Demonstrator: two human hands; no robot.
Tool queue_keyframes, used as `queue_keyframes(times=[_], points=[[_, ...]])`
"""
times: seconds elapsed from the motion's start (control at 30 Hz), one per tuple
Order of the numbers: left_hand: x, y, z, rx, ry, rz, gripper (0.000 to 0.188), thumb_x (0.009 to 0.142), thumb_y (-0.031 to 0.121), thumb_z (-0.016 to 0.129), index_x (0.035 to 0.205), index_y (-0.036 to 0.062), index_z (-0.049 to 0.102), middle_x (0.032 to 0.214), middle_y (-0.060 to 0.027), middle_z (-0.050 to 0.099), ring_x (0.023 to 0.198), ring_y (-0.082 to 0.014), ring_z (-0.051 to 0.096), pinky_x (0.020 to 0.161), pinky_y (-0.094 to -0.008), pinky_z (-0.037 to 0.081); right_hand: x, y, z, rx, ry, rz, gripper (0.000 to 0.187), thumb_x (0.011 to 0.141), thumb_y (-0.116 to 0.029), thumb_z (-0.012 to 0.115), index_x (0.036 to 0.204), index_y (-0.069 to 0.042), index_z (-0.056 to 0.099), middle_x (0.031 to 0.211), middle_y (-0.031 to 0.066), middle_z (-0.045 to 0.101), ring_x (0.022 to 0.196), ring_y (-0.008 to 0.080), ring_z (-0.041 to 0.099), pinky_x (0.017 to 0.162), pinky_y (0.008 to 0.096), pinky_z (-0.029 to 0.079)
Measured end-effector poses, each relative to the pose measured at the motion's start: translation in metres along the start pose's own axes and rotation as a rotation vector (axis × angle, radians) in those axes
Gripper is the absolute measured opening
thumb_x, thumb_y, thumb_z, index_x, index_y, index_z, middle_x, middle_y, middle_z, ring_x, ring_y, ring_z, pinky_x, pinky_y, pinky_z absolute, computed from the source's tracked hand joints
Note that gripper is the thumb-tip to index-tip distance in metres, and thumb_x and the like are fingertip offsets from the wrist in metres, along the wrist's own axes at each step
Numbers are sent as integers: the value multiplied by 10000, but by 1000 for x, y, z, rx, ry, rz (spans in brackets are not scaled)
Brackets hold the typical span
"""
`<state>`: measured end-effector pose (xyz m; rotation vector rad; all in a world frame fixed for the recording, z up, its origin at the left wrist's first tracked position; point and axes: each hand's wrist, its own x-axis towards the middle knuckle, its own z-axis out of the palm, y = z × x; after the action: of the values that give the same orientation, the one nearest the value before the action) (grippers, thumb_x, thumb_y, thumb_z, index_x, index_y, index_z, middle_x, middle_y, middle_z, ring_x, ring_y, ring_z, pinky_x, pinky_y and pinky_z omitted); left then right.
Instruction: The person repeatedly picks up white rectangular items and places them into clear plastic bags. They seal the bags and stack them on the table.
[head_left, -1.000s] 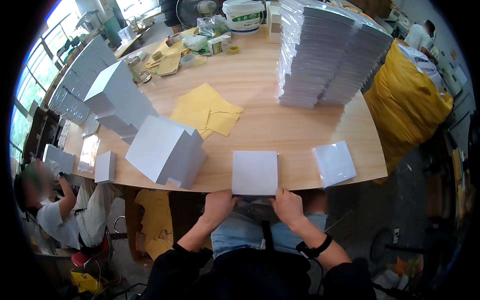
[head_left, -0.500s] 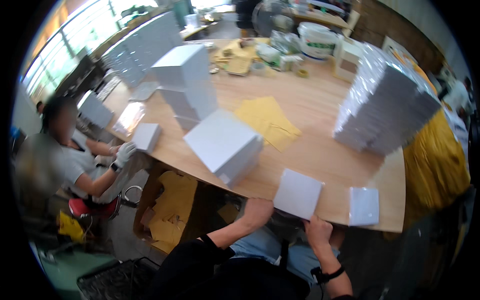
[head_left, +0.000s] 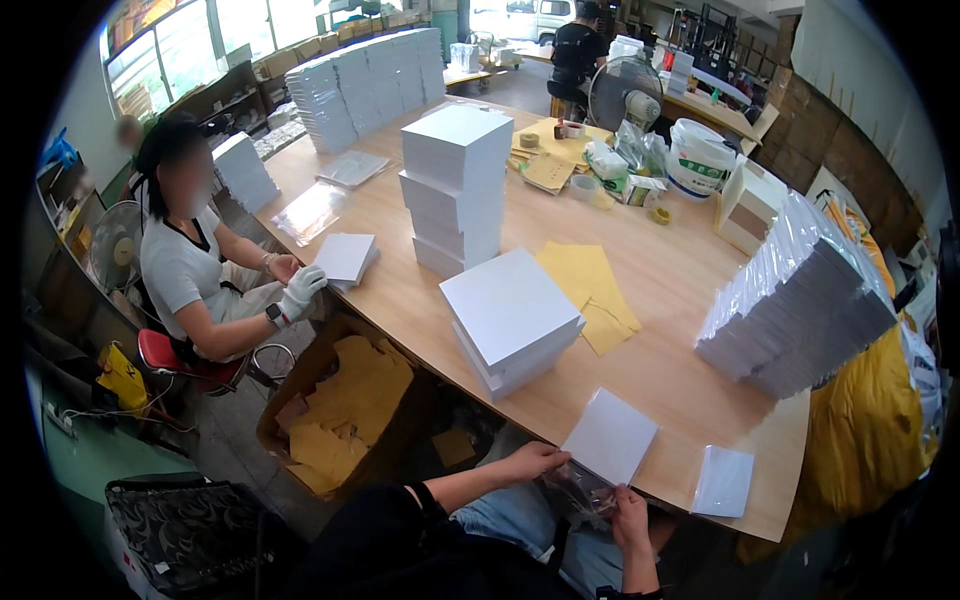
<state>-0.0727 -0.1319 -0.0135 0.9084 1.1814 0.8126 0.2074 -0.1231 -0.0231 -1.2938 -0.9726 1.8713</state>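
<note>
1. White square stack (head_left: 610,437) lies flat on the wooden table (head_left: 690,400), lower right of centre; far to its left, at lower left, a cardboard box (head_left: 275,425) holds crumpled yellow paper (head_left: 350,385), perhaps kept below the tabletop to save working room.
2. Left of centre, a co-worker's gloved hand (head_left: 300,293) is close beside a small white stack (head_left: 347,257); whether they touch, I cannot tell. Behind it lie shiny clear sleeves (head_left: 308,212), flat and within that person's reach.
3. Near upper centre, a tall white pile (head_left: 455,195) stands in slightly offset blocks, smooth-topped and sharp-cornered.
4. At centre, a broad white pile (head_left: 515,310) sits near the table edge, likely for easy reach; matt yellow sheets (head_left: 585,300) lie loosely behind it.
5. Lower centre, the left hand (head_left: 540,460) appears to pinch thin, wrinkled clear film (head_left: 580,490) at the stack's near-left corner.
6. Farther right, the right hand (head_left: 630,515) seems to pinch the film's other side, thumb against fingers. Gripping both sides probably keeps the limp film spread.
7. Lower right, a flat, glossy white packet (head_left: 723,482) lies apart; above it, a tall bundle (head_left: 795,300) shows crinkled, reflective wrapping.
</note>
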Motion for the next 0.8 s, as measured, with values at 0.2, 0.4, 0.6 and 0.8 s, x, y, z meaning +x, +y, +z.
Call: queue_keyframes(times=[0.2, 0.4, 0.6, 0.8], points=[[0, -8, -34, 309, 139, 14, 414, 979, 416, 632, 920, 27, 760, 740, -60, 707, 693, -137, 648, 645, -317, 516, 23, 6, 27, 93, 62, 5, 352, 1066, -294, 502, 988, 16, 646, 888, 109, 704, 784, 182, 678, 695, 309, 546], [-54, 80, 6, 654, 461, 379, 166, 883, 172, 732, 963, 30, 701, 836, -112, 690, 762, -250, 680, 698, -346, 534, -16, -18, 13, 156, -178, 209, 335, 1037, -258, 554, 1204, 19, 640, 1151, 138, 714, 1014, 240, 712, 820, 316, 562], [-26, 69, 64, 1012, 14, 706, 114, 811, 118, 730, 899, 62, 684, 864, -93, 603, 855, -297, 617, 712, -391, 509, -33, -11, 7, 257, -176, 214, 311, 1045, -229, 517, 1192, 8, 656, 1141, 131, 717, 1013, 234, 713, 841, 328, 567], [-10, 54, 92, 1052, -13, 755, 131, 765, 120, 736, 846, 85, 639, 860, -83, 560, 843, -291, 590, 704, -400, 502, -39, 4, 6, 388, -188, 129, 315, 1050, -218, 486, 1199, 8, 647, 1128, 118, 712, 1022, 221, 699, 882, 358, 563]])
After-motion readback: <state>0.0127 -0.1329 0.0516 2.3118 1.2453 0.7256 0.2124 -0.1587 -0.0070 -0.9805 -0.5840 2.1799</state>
